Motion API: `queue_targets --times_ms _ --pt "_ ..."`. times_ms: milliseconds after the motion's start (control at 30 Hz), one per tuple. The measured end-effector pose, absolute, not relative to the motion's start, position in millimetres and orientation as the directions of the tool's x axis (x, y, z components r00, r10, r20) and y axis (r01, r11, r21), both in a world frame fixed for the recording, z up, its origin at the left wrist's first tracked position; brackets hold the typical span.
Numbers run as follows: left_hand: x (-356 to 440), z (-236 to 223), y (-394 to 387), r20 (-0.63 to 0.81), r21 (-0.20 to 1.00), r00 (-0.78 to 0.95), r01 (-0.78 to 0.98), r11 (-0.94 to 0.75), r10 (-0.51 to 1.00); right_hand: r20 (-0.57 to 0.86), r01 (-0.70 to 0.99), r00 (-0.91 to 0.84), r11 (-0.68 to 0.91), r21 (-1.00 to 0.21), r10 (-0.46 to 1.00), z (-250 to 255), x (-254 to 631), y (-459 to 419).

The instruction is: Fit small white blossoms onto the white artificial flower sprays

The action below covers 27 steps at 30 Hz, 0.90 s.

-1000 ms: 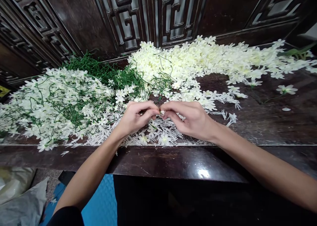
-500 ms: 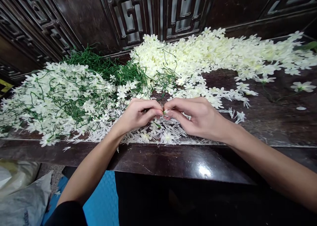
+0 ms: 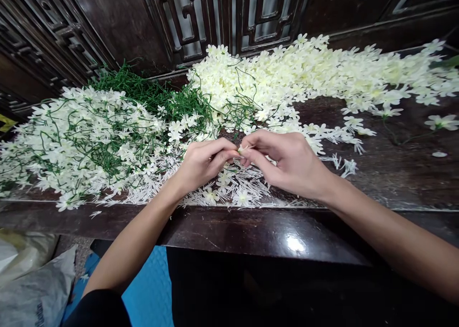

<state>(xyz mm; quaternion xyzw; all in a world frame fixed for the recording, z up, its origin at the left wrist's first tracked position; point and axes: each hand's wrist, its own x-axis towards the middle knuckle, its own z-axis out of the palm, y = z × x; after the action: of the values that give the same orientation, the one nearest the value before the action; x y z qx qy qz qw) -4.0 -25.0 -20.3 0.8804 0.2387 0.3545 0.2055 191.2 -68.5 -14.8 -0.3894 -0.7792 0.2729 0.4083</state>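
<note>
My left hand (image 3: 206, 162) is closed in a pinch above the wooden bench, fingertips against those of my right hand (image 3: 287, 162). A small artificial flower piece (image 3: 244, 150), whitish with a bit of green, is pinched between both hands; most of it is hidden by the fingers. Under the hands lie many thin white sticks (image 3: 247, 181) and a few loose white flowers (image 3: 211, 196). To the left is a heap of white flowers on green stems (image 3: 89, 136). Behind the hands is a pile of pale yellow-white petal flowers (image 3: 279, 81).
Green plastic stems (image 3: 143, 90) are bunched against the carved wooden back (image 3: 193, 16). A single stemmed flower (image 3: 442, 122) lies on the bench (image 3: 401, 174) at right. Plastic sacks (image 3: 39, 288) and a blue stool or mat (image 3: 148, 288) are below the front edge.
My right hand has risen slightly, and its fingertips have shifted on the small piece. More of a whitish part shows between the fingers. The piles look unchanged.
</note>
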Motion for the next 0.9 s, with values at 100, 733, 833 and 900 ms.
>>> queue_targets --times_ms 100,733,833,900 --pt "-2.4 -19.6 -24.5 0.476 0.642 0.579 0.285 -0.712 0.662 0.352 0.291 -0.313 0.442 -0.849 0.882 -13.8 193.7 -64.1" --pt "-4.5 -13.8 -19.6 0.298 0.903 0.338 0.205 -0.379 0.893 0.390 0.380 -0.094 0.396 -0.836 0.916 -17.7 195.3 -55.8" --pt "-6.4 -12.5 -15.4 0.280 0.945 0.269 0.089 -0.313 0.922 0.345 0.514 -0.314 0.464 -0.722 0.885 -24.0 196.5 -55.1" --pt "-7.5 -11.9 -13.2 0.272 0.960 0.249 0.002 -0.281 0.929 0.284 0.562 -0.491 0.549 -0.618 0.823 -29.7 196.5 -56.1"
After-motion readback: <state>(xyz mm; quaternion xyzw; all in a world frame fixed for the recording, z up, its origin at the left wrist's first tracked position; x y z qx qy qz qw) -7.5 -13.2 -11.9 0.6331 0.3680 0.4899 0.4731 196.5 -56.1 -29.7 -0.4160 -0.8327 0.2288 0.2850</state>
